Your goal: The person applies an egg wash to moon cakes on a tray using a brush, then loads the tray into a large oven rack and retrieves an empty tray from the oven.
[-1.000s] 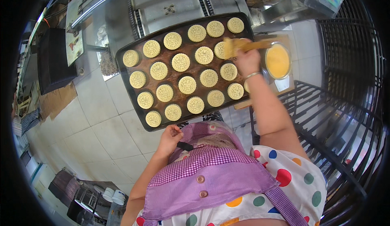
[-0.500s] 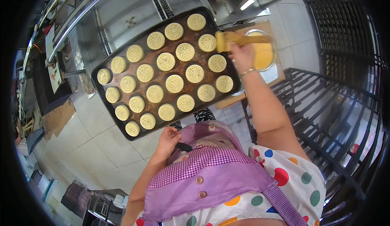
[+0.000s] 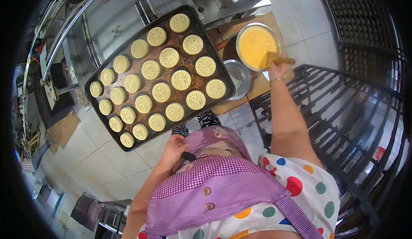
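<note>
Right hand (image 3: 279, 70): wrapped around brush (image 3: 286, 60) at yellow liquid (image 3: 254, 45)
Left hand (image 3: 174, 148): curled near apron (image 3: 234, 189); cannot tell whether gripping
Cakes (image 3: 169, 57): stamped, on tray (image 3: 214, 52); coating unclear, brushing probably unfinished

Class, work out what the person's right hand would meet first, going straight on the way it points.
The right hand would probably meet the bowl of yellow liquid, though its height against the rim is unclear.

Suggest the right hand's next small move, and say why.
Perhaps lift the wooden-handled brush toward the round, patterned, pale-yellow cakes on the dark rectangular tray: the right hand holds it with its head at the yellow liquid in the silvery-rimmed round bowl.
</note>
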Action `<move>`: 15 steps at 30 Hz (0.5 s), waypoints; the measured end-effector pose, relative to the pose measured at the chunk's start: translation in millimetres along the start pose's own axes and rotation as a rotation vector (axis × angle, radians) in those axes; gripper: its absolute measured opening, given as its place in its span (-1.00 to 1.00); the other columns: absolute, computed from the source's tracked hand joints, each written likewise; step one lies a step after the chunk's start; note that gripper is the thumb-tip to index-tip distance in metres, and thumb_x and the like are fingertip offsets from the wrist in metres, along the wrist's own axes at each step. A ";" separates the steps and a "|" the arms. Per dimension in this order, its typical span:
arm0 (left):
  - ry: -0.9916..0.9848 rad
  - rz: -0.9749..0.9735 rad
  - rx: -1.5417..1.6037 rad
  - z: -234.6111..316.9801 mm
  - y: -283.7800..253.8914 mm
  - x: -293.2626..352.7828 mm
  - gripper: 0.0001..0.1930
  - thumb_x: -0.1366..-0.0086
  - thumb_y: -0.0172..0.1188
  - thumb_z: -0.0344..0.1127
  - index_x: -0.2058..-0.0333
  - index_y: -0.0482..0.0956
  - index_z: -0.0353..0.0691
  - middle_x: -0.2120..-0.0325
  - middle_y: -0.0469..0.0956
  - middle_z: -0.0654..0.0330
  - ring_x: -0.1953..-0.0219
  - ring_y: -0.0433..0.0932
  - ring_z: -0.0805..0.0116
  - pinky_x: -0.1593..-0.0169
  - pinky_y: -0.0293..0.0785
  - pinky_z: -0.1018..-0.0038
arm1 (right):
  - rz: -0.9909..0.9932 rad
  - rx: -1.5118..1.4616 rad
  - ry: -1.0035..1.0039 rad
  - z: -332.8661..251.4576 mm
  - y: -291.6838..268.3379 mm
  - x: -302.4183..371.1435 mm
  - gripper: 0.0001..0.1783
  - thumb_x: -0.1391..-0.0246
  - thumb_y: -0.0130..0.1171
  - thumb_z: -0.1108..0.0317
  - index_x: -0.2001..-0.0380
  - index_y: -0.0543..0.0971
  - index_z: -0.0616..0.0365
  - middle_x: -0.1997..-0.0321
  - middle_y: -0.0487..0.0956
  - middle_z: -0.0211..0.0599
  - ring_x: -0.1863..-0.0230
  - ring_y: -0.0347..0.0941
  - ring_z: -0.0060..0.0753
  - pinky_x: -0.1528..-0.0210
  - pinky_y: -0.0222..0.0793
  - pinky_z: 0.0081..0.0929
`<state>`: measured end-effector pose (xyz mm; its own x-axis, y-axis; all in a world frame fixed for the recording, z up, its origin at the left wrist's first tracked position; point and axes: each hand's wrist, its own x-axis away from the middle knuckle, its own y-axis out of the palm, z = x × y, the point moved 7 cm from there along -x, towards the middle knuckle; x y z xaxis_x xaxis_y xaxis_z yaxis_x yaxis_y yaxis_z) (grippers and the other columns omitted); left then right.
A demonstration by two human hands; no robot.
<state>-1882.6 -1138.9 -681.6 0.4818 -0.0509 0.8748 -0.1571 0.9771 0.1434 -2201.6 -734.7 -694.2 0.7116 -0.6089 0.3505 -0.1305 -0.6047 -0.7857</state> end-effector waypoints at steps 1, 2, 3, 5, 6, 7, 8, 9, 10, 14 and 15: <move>0.000 0.003 0.010 -0.8 -1.1 0.0 -0.72 -0.05 0.18 -0.60 0.24 0.35 -0.34 0.37 0.43 0.19 0.32 0.44 0.47 0.23 0.42 0.60 | -0.018 -0.329 0.063 14.4 11.3 -0.7 -0.63 -0.02 0.05 0.57 0.04 0.40 0.30 0.16 0.51 -0.19 0.26 0.50 -0.35 0.39 0.48 -0.49; 0.017 -0.004 -0.005 -0.4 -1.8 -0.4 -0.72 -0.06 0.18 -0.60 0.24 0.35 -0.34 0.37 0.43 0.19 0.32 0.44 0.47 0.24 0.42 0.61 | -0.035 -0.658 0.126 26.0 20.1 -2.5 -0.65 -0.03 0.04 0.59 0.06 0.40 0.31 0.18 0.51 -0.21 0.28 0.50 -0.39 0.40 0.48 -0.52; 0.031 -0.006 -0.015 -1.6 -3.0 0.1 -0.72 -0.06 0.17 -0.60 0.24 0.35 -0.34 0.36 0.43 0.19 0.32 0.44 0.47 0.24 0.42 0.61 | -0.079 -0.761 0.161 24.9 24.2 -0.6 -0.66 -0.04 0.05 0.57 0.06 0.39 0.31 0.19 0.51 -0.20 0.30 0.50 -0.39 0.44 0.48 -0.53; 0.040 -0.004 -0.019 -4.9 -5.6 2.3 -0.72 -0.07 0.17 -0.60 0.23 0.34 -0.34 0.37 0.43 0.19 0.33 0.44 0.48 0.24 0.42 0.61 | -0.167 -0.966 0.233 19.7 31.4 5.1 -0.68 -0.06 0.06 0.54 0.07 0.39 0.31 0.20 0.51 -0.20 0.32 0.50 -0.39 0.51 0.49 -0.53; 0.039 -0.009 -0.017 -4.5 -6.1 1.6 -0.72 -0.08 0.17 -0.60 0.22 0.33 -0.35 0.37 0.43 0.19 0.34 0.44 0.49 0.25 0.42 0.62 | -0.187 -1.002 0.181 16.5 32.2 6.1 -0.67 -0.06 0.08 0.52 0.07 0.37 0.32 0.19 0.50 -0.16 0.34 0.51 -0.35 0.50 0.50 -0.50; 0.038 -0.013 -0.015 -3.5 -6.6 1.4 -0.71 -0.09 0.17 -0.60 0.22 0.32 -0.35 0.37 0.43 0.19 0.35 0.44 0.49 0.25 0.42 0.62 | -0.153 -0.936 0.164 19.0 32.5 6.8 -0.65 -0.07 0.07 0.53 0.05 0.37 0.30 0.18 0.50 -0.16 0.33 0.51 -0.34 0.49 0.50 -0.50; 0.041 -0.020 -0.006 -1.7 -6.7 2.2 -0.71 -0.09 0.17 -0.60 0.22 0.32 -0.35 0.38 0.43 0.19 0.35 0.44 0.49 0.25 0.42 0.62 | -0.119 -0.870 0.147 21.7 33.7 7.8 -0.64 -0.07 0.06 0.53 0.02 0.36 0.28 0.17 0.50 -0.16 0.33 0.51 -0.33 0.48 0.50 -0.50; 0.042 -0.023 0.005 0.8 -6.5 5.5 -0.71 -0.08 0.17 -0.60 0.22 0.32 -0.35 0.38 0.43 0.20 0.36 0.44 0.50 0.25 0.42 0.62 | -0.091 -0.802 0.132 20.6 35.0 12.5 -0.62 -0.08 0.04 0.53 0.00 0.36 0.27 0.17 0.50 -0.16 0.32 0.52 -0.32 0.47 0.50 -0.50; 0.042 -0.026 0.015 1.9 -7.7 8.1 -0.71 -0.08 0.17 -0.60 0.21 0.32 -0.35 0.38 0.43 0.20 0.36 0.44 0.50 0.25 0.42 0.62 | -0.097 -0.726 0.038 14.2 34.8 18.3 -0.61 -0.08 0.04 0.52 -0.02 0.35 0.24 0.17 0.51 -0.13 0.31 0.53 -0.27 0.43 0.50 -0.45; 0.059 -0.004 -0.056 0.5 -21.7 16.3 -0.70 -0.08 0.18 -0.59 0.21 0.33 -0.35 0.39 0.43 0.20 0.36 0.43 0.51 0.27 0.42 0.62 | -0.048 -0.198 -0.393 -1.9 28.2 54.5 -0.53 -0.05 0.04 0.48 -0.09 0.34 0.16 0.21 0.55 -0.01 0.23 0.53 -0.12 0.27 0.45 -0.32; 0.054 0.005 -0.050 -0.8 -25.9 20.2 -0.70 -0.08 0.19 -0.59 0.21 0.33 -0.35 0.39 0.43 0.20 0.36 0.43 0.51 0.27 0.42 0.62 | -0.019 -0.006 -0.511 -5.3 27.6 64.4 -0.51 -0.03 0.04 0.47 -0.10 0.34 0.14 0.22 0.56 0.02 0.21 0.53 -0.08 0.22 0.43 -0.30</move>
<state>-1868.1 -1165.0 -668.0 0.5273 -0.0365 0.8489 -0.1165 0.9865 0.1148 -2163.1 -793.4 -690.7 0.9604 -0.2698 0.0692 -0.1173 -0.6172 -0.7780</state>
